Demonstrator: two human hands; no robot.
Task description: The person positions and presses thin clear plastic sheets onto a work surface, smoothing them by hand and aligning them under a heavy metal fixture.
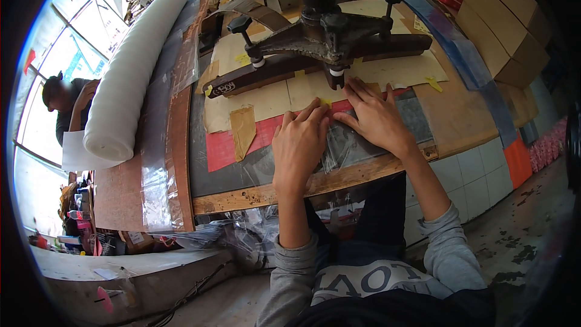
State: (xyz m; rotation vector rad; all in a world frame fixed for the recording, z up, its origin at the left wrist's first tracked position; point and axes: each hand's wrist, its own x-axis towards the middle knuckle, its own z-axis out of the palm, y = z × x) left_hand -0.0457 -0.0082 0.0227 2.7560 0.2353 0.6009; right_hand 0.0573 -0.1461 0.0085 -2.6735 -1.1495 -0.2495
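My left hand [299,143] is at the near edge of a cream sheet [266,106], its fingers bent and close together beside a small piece of yellow tape [325,103]. Whatever is under its fingertips is hidden. My right hand [380,122] lies flatter on the same edge, with fingers stretched and apart, holding nothing. Its fingertips reach the foot of a black metal press head [327,39]. A red sheet [221,150] shows below the cream one, on a dark board [242,175]. A brown tape strip [242,133] sticks across the cream and red sheets.
A thick white foam roll [136,79] lies along the left, beside a brown board [121,197] with clear plastic. Another person [69,103] is beyond the roll. Cardboard boxes [502,30] stand at the right. The worktable's wooden edge [272,194] runs in front of me.
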